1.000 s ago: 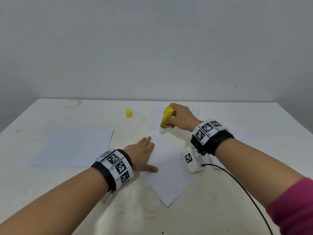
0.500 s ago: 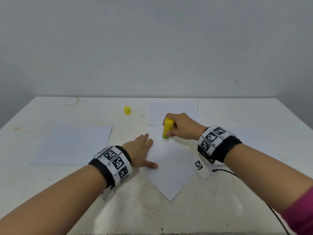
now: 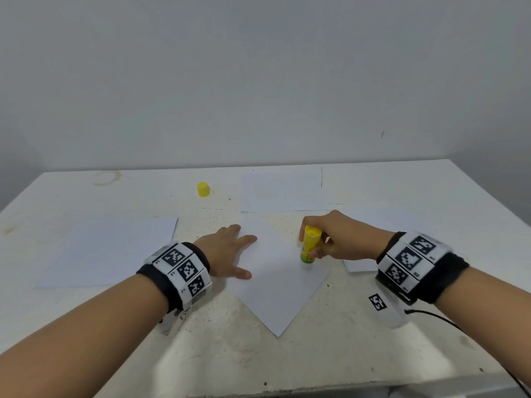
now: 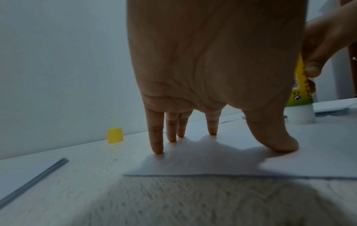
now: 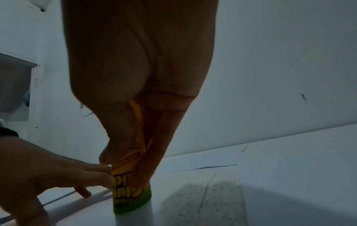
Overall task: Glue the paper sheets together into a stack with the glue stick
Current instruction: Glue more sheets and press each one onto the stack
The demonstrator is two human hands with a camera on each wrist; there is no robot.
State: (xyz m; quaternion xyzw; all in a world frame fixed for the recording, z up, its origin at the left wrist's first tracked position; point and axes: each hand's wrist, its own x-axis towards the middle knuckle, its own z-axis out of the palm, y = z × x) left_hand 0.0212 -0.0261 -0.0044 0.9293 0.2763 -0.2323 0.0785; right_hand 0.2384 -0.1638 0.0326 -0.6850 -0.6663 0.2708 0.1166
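the glue stick label shows dark bold letters just below the right fingers, upside down and partly covered; no word reads whole.

head view looks forward and down over the table. both wrist views sit low by the table, close behind the fingers, facing the wall; all three share the glue stick.
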